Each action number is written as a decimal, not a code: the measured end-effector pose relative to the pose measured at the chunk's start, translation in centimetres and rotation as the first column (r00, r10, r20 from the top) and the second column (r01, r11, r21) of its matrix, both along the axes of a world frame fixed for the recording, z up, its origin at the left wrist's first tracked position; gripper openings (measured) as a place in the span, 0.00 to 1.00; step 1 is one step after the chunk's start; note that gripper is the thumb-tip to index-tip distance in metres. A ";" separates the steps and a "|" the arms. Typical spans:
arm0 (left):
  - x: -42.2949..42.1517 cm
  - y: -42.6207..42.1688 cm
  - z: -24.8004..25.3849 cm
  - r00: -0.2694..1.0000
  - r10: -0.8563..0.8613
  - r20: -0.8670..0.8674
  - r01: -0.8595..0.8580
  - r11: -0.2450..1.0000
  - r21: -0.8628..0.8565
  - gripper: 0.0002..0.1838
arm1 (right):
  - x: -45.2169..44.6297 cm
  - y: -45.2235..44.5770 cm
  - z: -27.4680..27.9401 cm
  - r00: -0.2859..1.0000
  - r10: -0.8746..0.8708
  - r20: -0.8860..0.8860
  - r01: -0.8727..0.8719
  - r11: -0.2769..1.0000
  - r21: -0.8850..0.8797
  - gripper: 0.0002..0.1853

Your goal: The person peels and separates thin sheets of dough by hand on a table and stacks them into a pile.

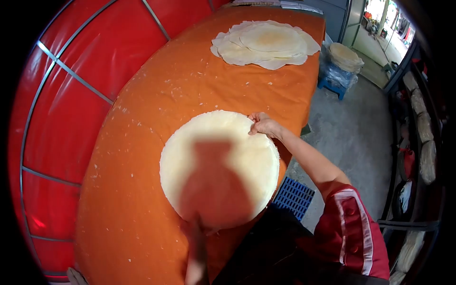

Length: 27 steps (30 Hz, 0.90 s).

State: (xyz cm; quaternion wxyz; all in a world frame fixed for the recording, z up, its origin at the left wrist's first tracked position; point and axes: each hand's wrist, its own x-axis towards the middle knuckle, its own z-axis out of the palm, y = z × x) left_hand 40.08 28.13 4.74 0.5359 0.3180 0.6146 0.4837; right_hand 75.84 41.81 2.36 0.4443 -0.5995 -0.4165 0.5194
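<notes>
A thick round stack of thin, pale flatbreads (175, 161) lies in front of me at the near edge of the orange-covered table. My right hand (263, 125) grips its upper right rim, with thumb and fingers bent over the edge. At the lower left rim is my left hand (192, 227), dark in shadow, its thumb on top and its fingers around the edge. The shadow of my head and shoulders covers much of the top sheet. Farther back on the table, a loose, uneven pile of similar flatbreads (266, 42) is spread out.
Crumbs and flakes dot the orange cloth (137, 190). Red panels (71, 118) line the left side. On the right, a blue stool (332, 88) carries another plastic-wrapped stack (344, 57). A blue plastic grate (293, 197) lies on the floor; shelves (413, 190) hold wrapped bundles.
</notes>
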 end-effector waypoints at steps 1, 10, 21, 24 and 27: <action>-0.4 0.0 -0.6 0.988 -0.059 -0.142 0.070 0.995 0.071 0.14 | 0.2 0.2 -0.1 1.000 -0.007 -0.011 0.007 1.000 -0.002 0.19; -6.7 5.4 -0.6 0.911 -0.277 -0.306 0.176 0.931 -0.319 0.22 | 0.3 -3.0 2.4 0.998 -0.044 0.047 0.039 0.994 0.104 0.40; -4.5 7.7 -4.2 0.956 -0.274 -0.108 0.287 0.948 0.136 0.25 | 0.8 0.1 1.3 0.994 0.024 -0.107 -0.053 0.961 -0.271 0.38; -3.2 8.0 0.6 0.916 -0.252 0.311 0.256 0.966 0.028 0.27 | -0.9 -0.8 7.1 0.999 0.050 0.007 -0.043 0.916 -0.398 0.37; -8.0 13.1 -1.8 0.487 -0.384 0.785 0.581 0.813 0.038 0.29 | -0.2 0.8 3.7 0.969 0.109 -0.220 -0.186 0.909 -0.373 0.38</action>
